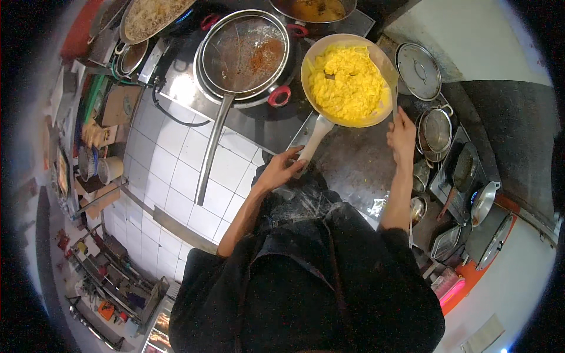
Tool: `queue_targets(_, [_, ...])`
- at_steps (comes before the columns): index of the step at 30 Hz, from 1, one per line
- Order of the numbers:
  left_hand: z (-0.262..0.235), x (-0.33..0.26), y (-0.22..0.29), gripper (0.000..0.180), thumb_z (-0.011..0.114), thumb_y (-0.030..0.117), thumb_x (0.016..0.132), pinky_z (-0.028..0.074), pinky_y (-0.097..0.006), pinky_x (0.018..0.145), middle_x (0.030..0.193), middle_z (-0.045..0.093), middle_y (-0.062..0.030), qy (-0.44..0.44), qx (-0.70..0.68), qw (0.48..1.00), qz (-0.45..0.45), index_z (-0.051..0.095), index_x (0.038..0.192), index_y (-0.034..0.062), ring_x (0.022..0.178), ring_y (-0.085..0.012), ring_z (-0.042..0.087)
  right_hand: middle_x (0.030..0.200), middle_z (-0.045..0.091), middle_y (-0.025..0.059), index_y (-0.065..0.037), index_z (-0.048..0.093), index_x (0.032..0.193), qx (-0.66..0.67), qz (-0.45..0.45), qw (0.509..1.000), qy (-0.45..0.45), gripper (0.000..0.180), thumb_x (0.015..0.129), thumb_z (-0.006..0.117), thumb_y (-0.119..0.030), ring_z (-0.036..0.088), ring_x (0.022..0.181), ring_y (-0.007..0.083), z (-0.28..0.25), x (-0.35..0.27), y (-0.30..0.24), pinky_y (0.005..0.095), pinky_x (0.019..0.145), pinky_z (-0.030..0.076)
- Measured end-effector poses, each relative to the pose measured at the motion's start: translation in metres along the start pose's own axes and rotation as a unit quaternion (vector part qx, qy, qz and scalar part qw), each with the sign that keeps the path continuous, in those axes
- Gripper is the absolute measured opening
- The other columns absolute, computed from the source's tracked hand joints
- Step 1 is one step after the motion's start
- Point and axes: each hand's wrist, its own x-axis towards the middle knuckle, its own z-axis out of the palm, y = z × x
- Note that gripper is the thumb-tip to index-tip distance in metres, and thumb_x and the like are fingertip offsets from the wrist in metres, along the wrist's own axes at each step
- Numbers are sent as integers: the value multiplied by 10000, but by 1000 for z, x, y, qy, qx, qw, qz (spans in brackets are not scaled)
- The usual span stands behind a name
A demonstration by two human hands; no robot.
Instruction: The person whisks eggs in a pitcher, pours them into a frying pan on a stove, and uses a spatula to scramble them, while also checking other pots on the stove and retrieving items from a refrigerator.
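Observation:
A cream frying pan [304,88] full of yellow scrambled eggs [348,82] is in front of me, slightly right of centre. My left hand [282,169] is closed round the end of its pale handle [316,138], which slants down toward me. At the pan's right rim, my right hand [401,138] grips an upright spatula [391,79]. Its flat, light-coloured blade lies against the inside edge of the pan, next to the eggs.
Left of the pan, a long-handled strainer [246,56] with reddish crumbs rests over a pot with red grips [279,96]. Farther back are a pan of brown liquid [318,10] and a wide pan of food [154,17]. A lid [419,70] and small strainers [436,130] stand right.

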Motion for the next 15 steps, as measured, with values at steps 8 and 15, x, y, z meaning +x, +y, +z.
queue_targets(8, [1,-2,2,503,596,282,913,477,-316,858,1154,610,-140,-7,12,1000,-4,466,1328,31,1000,-193,601,611,487,1,-79,584,1253,-234,-57,928,-285,357,934,555,-237,383,480,62,26,59,-66,240,422,313])
queue_targets(15, [-1,-1,0,498,599,266,912,478,-315,857,1158,606,-138,17,-7,1000,7,463,1327,27,999,-197,599,922,655,203,-65,601,1196,-530,-278,728,-336,344,901,540,-231,626,805,237,-11,36,-144,347,750,464])
